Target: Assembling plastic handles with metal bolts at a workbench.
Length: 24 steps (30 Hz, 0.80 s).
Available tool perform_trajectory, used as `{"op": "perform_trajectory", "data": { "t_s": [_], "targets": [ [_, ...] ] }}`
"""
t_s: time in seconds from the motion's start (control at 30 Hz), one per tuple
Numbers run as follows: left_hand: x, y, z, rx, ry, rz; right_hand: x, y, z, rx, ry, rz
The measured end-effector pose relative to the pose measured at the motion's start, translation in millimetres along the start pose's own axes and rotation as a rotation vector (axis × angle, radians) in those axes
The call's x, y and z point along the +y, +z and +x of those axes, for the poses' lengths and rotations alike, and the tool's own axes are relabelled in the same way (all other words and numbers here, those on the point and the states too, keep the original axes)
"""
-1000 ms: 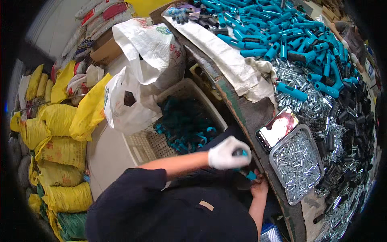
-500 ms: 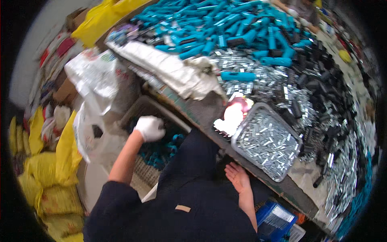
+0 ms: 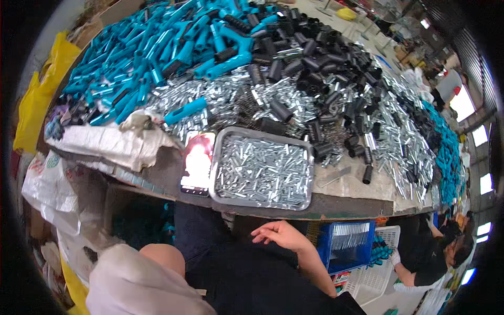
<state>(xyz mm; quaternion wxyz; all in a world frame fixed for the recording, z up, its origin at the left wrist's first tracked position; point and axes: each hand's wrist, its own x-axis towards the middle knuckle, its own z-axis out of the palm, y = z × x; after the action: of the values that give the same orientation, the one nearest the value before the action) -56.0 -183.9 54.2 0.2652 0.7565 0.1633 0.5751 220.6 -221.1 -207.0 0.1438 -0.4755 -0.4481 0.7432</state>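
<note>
My right hand (image 3: 282, 235) is bare and held in front of the table's near edge, fingers loosely bent and apart, with nothing in it. Close to the camera at lower left is a large pale blurred shape, apparently my gloved left hand (image 3: 128, 278); its fingers cannot be made out. Just beyond my right hand, a grey plastic tray (image 3: 311, 181) full of short metal pins (image 3: 262, 170) sits at the table edge. A phone (image 3: 197, 181) with a lit screen is against its left side. A single teal handle (image 3: 185, 111) lies on the metal parts behind.
Teal handles (image 3: 142, 58) are heaped at the far left, black sleeves (image 3: 310, 65) and metal pieces (image 3: 404, 152) to the right. Below the table are a blue crate (image 3: 325, 252) and a white basket (image 3: 388, 273), beside a co-worker (image 3: 433, 262). Plastic bags (image 3: 50, 184) hang at left.
The view has swung to the right. My left hand has left the bin of teal parts and come up near the camera. My right hand has turned, its fingers now pointing left.
</note>
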Motion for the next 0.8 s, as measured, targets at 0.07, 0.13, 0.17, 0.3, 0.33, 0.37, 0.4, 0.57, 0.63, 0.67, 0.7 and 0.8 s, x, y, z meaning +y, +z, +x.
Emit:
{"op": "perform_trajectory", "data": {
  "t_s": [0.07, 0.13, 0.17, 0.3, 0.33, 0.37, 0.4, 0.57, 0.63, 0.67, 0.7, 0.8],
  "targets": [
    [-10, 16, 11, -0.061, 0.065, -0.134, 4, -7, -21, 0.071, -0.033, 0.006],
    [-7, 17, 8, -0.023, 0.14, -0.133, -20, -9, -39, 0.04, -0.043, -0.008],
    [-20, 26, 11, -0.041, 0.156, -0.186, -22, -20, -58, 0.083, -0.026, -0.004],
    [-14, 18, 33, -0.211, 0.164, 0.008, -69, -67, -102, 0.432, -0.173, -0.063],
    [-12, 20, 36, -0.237, 0.147, -0.003, -78, -85, -109, 0.676, -0.169, -0.035],
    [-9, 22, 40, -0.265, 0.131, -0.013, -84, -105, -113, 0.956, -0.256, -0.124],
    [-9, 25, 43, -0.292, 0.122, -0.022, -85, -134, -116, 1.132, -0.346, -0.258],
    [-17, 33, 38, -0.161, 0.229, -0.122, -77, -293, -99, 1.593, -0.289, -0.768],
    [-42, 52, 38, -0.051, 0.416, -0.356, -55, -331, -120, 1.717, -0.031, -0.929],
    [-36, 54, 34, 0.091, 0.441, -0.399, -66, -341, -100, 1.696, 0.159, -0.928],
    [-33, 51, 31, 0.09, 0.459, -0.371, -76, -349, -82, 1.674, 0.352, -0.923],
    [-49, 46, 23, -0.026, 0.316, -0.188, -97, -346, -61, 1.577, 0.54, -0.811]
  ]
}}
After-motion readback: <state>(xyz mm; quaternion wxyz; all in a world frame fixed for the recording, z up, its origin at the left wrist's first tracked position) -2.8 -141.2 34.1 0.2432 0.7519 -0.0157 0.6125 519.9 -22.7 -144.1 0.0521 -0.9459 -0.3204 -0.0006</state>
